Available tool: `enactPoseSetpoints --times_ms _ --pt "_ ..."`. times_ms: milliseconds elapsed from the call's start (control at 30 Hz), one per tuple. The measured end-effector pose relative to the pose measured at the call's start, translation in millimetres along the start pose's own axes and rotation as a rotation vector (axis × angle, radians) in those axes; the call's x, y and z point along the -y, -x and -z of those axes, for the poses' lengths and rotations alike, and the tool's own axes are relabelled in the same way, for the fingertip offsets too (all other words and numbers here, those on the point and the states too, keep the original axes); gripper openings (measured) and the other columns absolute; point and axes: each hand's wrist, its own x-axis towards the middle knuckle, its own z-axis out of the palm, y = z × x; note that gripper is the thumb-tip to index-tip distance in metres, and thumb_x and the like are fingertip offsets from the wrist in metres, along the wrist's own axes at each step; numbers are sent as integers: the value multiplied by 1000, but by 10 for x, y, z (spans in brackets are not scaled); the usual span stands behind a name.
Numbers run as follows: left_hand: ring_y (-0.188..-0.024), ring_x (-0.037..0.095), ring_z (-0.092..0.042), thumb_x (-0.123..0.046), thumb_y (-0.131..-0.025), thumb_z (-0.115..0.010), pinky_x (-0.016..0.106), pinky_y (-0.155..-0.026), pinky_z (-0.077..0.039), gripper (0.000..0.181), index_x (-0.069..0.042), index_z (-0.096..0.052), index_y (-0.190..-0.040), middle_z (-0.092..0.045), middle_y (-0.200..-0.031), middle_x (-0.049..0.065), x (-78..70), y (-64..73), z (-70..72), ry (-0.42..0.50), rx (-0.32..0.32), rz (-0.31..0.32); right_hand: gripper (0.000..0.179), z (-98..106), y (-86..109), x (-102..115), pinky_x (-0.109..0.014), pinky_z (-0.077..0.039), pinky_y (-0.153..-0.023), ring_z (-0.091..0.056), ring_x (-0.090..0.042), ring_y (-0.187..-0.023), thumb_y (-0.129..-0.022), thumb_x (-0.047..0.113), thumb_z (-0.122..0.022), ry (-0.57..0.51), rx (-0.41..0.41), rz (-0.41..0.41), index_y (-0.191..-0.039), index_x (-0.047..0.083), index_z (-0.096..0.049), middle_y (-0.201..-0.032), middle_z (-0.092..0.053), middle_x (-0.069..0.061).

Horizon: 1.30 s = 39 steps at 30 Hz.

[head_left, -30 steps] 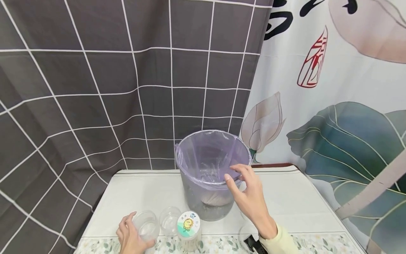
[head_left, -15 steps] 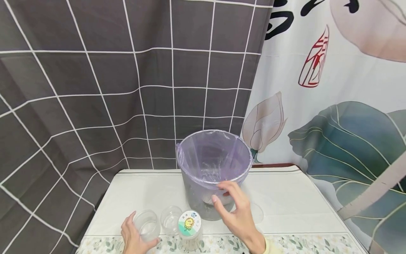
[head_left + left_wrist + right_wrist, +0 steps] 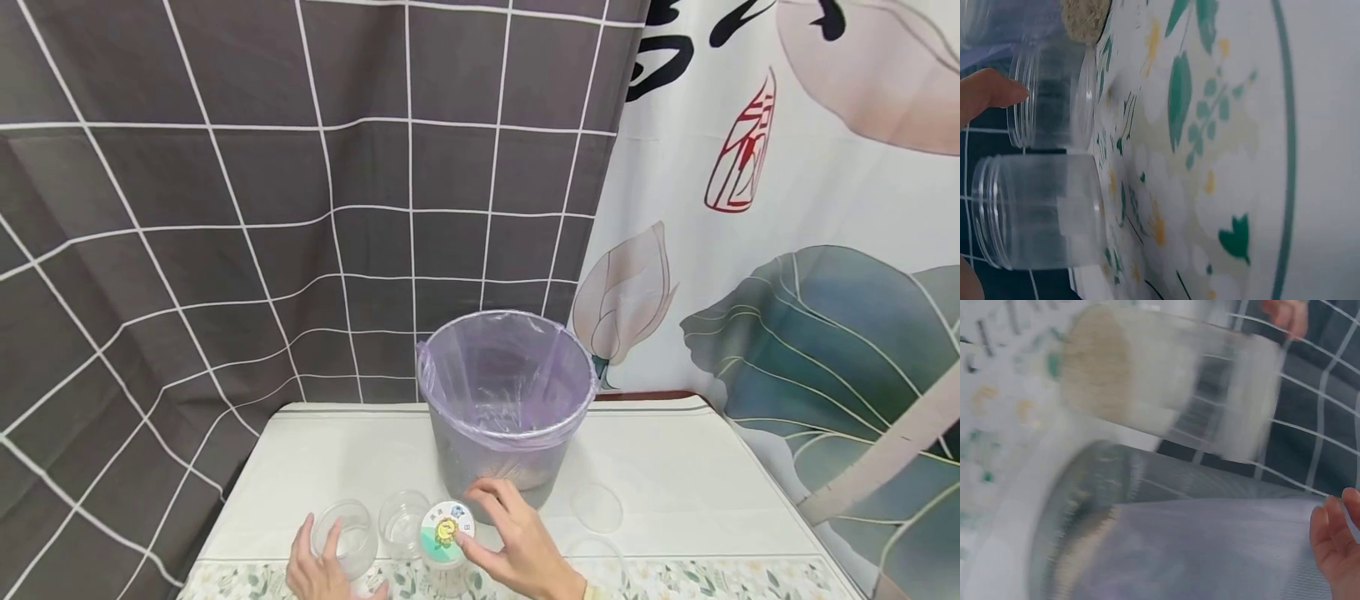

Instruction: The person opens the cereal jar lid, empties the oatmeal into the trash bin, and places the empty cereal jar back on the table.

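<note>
The left hand (image 3: 321, 571) sits with loose fingers by a lidless jar (image 3: 358, 540), 1 smaller jar (image 3: 402, 527) next over. Near me, the right hand (image 3: 521, 546), fingers parted, grasping nothing, hangs by the capped jar (image 3: 441, 540) before the purple-lined bin (image 3: 468, 467).

Bare hands (image 3: 517, 537), pale yellow right cuff (image 3: 592, 592)

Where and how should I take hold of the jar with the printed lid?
Probably best around the outer edge of the lid: bring the right grip in from above and the right. The jar stands upright, so its round lid faces up and offers opposite edges to pinch. A clear cup sits close on the left and the bin behind, so the right side looks freer.
</note>
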Motion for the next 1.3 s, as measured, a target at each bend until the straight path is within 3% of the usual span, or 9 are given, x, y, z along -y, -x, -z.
enactPoseSetpoints --times_ms 67,133,267,367,500,633,1033,1200,1300 --pt "-121 39 -25 -79 -67 -35 55 -77 -26 94 -5 -39 -124 -25 -136 27 -45 -1 -51 -2 -70 -78 45 -75 97 -27 -21 -46 -81 -51 -14 -100 -80 32 -68 0 50 -51 -116 9 -56 -113 -52 -3" --pt "-127 34 -22 -75 -71 -35 50 -82 -26 90 -2 -38 -125 -25 -135 29 -98 -12 -81 20 -79 -137 52 -147 187 -50 -21 -46 -80 -49 -13 -102 -78 38 -69 7 94 -103 -120 12 -54 -116 -49 -1" --pt "-132 28 -16 -71 -74 -40 34 -101 -19 91 4 -34 -126 -25 -133 32 -244 -13 -109 105 -31 -211 70 -273 319 -66 -23 -48 -80 -43 -11 -107 -72 50 -71 9 203 -215 -129 18 -45 -124 -43 1" --pt "-132 24 -18 -70 -74 -45 18 -105 -11 95 8 -33 -126 -26 -132 33 -392 21 -147 171 -14 -238 79 -342 385 -59 -27 -49 -82 -42 -12 -109 -71 52 -72 -23 287 -273 -134 16 -39 -128 -40 -2" --pt "-133 19 -18 -71 -78 -42 13 -107 -13 98 11 -27 -128 -25 -136 32 -578 62 -226 241 33 -258 81 -387 446 -48 -32 -51 -83 -44 -16 -110 -73 49 -71 -32 359 -279 -135 9 -37 -128 -40 -8" --pt "-135 16 -12 -74 -78 -36 12 -108 -9 103 12 -21 -131 -19 -140 29 -696 63 -307 278 110 -256 80 -406 475 -45 -32 -52 -82 -47 -20 -109 -75 46 -70 -21 370 -254 -134 6 -36 -126 -41 -8" --pt "-137 7 -1 -77 -70 -46 8 -108 -5 115 10 -11 -137 -17 -137 29 -821 82 -388 326 196 -134 81 -328 467 31 -34 -50 -86 -49 -16 -109 -73 43 -72 -220 331 -417 -136 10 -34 -127 -42 -2" --pt "-131 0 -18 -63 -56 -75 7 -104 -15 127 10 -10 -137 -33 -131 23 -919 38 -364 373 220 -30 81 -169 368 101 -35 -49 -87 -48 -13 -109 -72 40 -74 -320 291 -499 -137 12 -34 -129 -41 3" --pt "-123 14 -39 -43 -43 -88 27 -103 -33 137 5 -4 -141 -46 -125 21 -1007 -13 -305 437 317 125 81 -73 319 121 -34 -48 -89 -48 -14 -110 -72 36 -76 -359 252 -521 -137 11 -35 -130 -41 4"
